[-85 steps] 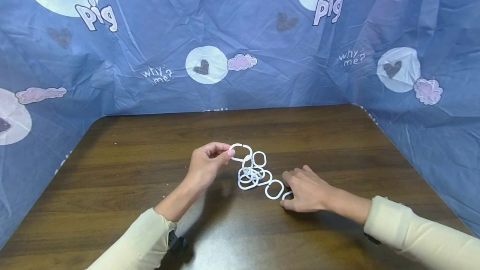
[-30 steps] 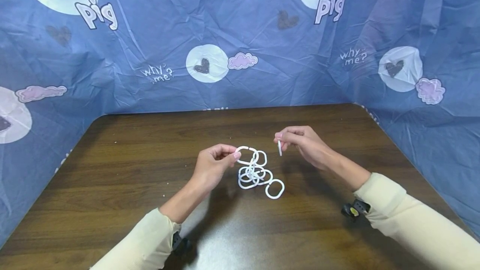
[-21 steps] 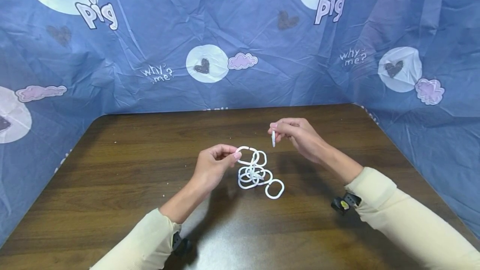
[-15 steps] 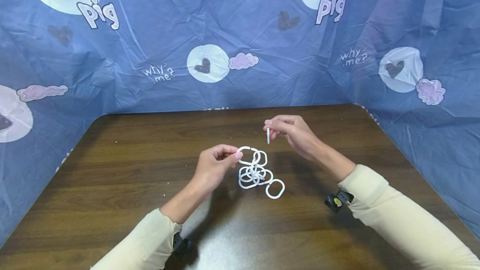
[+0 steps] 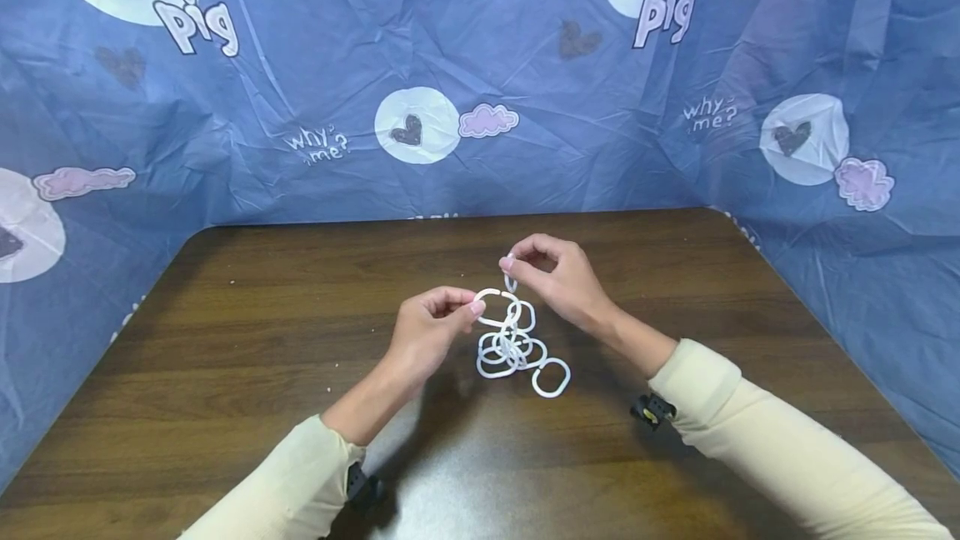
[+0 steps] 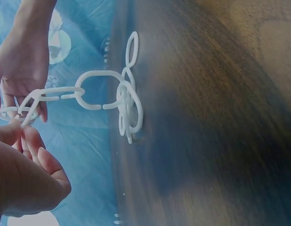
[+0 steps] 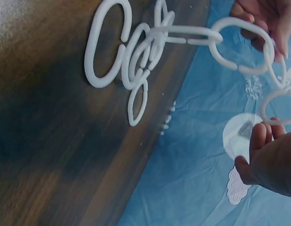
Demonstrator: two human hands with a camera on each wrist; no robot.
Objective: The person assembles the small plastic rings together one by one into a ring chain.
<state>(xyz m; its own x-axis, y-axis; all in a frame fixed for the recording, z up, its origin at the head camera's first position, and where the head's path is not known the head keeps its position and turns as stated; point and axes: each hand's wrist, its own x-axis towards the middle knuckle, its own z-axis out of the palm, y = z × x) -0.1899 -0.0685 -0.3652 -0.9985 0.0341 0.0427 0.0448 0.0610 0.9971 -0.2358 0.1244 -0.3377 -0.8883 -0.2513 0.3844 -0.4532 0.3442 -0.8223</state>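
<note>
My left hand (image 5: pixel 429 327) pinches the top link of a chain of white plastic C-shaped links (image 5: pixel 491 292) between thumb and fingers. Below that top link, the chain hangs to a small heap of links (image 5: pixel 487 375) on the table. My right hand (image 5: pixel 558 277) pinches a separate white link (image 5: pixel 511 284), held above and just right of the top link. The wrist views show the gap in several chain links (image 6: pixel 96 73). In the right wrist view, the right hand's link (image 7: pixel 264 108) is close beside the link at the left hand, partly cut off by the frame.
One white link (image 5: pixel 550 396) lies at the right front of the heap, and another (image 5: pixel 533 317) shows behind the chain. The brown wooden table (image 5: pixel 247 440) ends at a blue printed cloth (image 5: pixel 480 182) at the back and sides.
My right hand picked up a link from the table at the right, lifted it and brought it leftward to the chain's top link. The left hand shifted slightly right, still pinching the chain.
</note>
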